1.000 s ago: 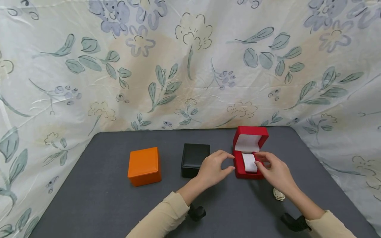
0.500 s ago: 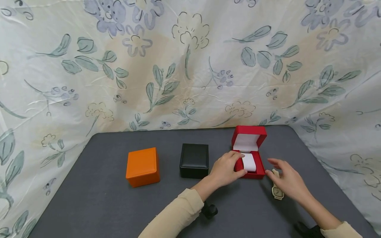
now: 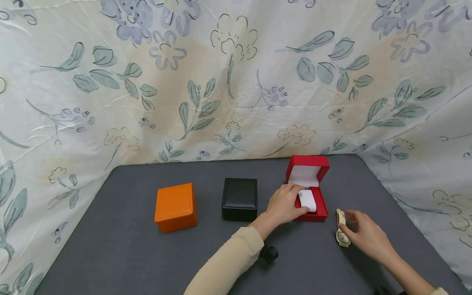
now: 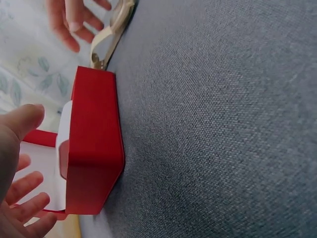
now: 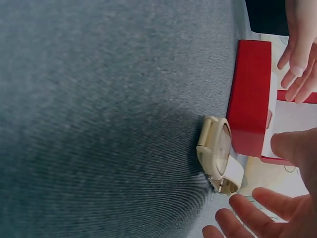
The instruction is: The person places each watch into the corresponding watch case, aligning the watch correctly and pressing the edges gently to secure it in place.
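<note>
An open red watch box (image 3: 320,216) with a white cushion (image 3: 307,200) inside stands at the right of the table, its lid tipped up and lined in white. My left hand (image 3: 283,206) is at the box's left side; in the left wrist view its thumb (image 4: 24,120) and fingers are spread apart beside the cushion (image 4: 64,116). A cream wristwatch (image 3: 342,237) lies to the right of the box. My right hand (image 3: 368,237) hovers right beside the watch, thumb over its strap in the head view. The right wrist view shows that hand's fingers spread around the watch (image 5: 216,148).
A black box (image 3: 240,199) with its lid down sits left of the red one. Farther left is an orange box (image 3: 175,207), also closed. The grey tabletop (image 3: 121,254) meets a floral cloth (image 3: 236,82) at its back and sides.
My right hand has left the red box and moved right and nearer, beside the wristwatch. My left hand has moved right, from beside the red box to over its left side.
</note>
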Demonstrator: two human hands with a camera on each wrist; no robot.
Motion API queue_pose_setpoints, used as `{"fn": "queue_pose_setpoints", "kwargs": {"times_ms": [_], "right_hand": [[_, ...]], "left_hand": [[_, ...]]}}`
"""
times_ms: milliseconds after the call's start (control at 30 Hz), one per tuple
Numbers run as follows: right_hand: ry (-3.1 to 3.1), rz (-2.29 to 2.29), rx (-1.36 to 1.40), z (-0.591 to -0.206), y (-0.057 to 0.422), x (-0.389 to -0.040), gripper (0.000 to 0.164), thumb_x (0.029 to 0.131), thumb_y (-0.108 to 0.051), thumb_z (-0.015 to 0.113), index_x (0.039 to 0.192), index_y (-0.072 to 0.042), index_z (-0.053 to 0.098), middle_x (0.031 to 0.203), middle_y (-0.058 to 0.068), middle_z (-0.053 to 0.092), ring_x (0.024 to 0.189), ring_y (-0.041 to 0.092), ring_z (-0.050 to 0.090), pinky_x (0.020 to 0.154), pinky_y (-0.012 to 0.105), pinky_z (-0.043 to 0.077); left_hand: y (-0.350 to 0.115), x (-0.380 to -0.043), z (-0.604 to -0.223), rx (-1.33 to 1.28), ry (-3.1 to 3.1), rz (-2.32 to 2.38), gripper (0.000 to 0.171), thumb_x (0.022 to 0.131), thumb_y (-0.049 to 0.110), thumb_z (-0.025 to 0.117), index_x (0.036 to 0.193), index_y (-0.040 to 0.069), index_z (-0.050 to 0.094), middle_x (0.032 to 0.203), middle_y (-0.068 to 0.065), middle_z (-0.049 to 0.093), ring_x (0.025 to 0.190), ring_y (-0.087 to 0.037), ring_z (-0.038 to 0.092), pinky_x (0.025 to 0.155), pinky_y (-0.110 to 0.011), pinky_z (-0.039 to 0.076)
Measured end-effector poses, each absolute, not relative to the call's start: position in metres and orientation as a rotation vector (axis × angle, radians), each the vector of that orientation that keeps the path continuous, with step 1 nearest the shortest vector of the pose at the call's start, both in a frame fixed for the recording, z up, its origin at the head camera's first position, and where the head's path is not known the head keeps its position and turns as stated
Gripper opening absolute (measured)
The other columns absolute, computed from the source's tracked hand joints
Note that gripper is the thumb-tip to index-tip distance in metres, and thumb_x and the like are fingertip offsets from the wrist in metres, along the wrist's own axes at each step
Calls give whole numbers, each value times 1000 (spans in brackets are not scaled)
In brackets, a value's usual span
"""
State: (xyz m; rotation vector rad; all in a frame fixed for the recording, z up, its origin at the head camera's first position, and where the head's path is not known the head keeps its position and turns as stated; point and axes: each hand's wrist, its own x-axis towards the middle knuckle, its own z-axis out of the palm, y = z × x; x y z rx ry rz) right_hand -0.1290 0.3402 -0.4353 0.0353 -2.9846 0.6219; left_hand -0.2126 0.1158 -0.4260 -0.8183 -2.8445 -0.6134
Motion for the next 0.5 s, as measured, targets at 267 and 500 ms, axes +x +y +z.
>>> {"fn": "queue_pose_setpoints", "kwargs": {"times_ms": [267, 500], "right_hand": [[-3074, 564, -8, -440, 346, -126, 50, 80, -33, 67, 104, 10, 55, 85, 15, 61, 76, 27, 59, 60, 44, 47], [-3123, 580, -12, -443, 346, -118, 41, 82, -37, 65, 93, 2, 60, 74, 2, 56, 65, 13, 50, 54, 32, 39]], "left_hand": [[123, -220, -428, -846, -2870, -489, 63, 75, 47, 69, 130, 25, 48, 124, 7, 50, 109, -8, 46, 92, -26, 42], [124, -224, -429, -863, -2885, -338, 61, 75, 51, 67, 127, 24, 50, 120, 7, 53, 109, -8, 46, 91, -26, 41]]}}
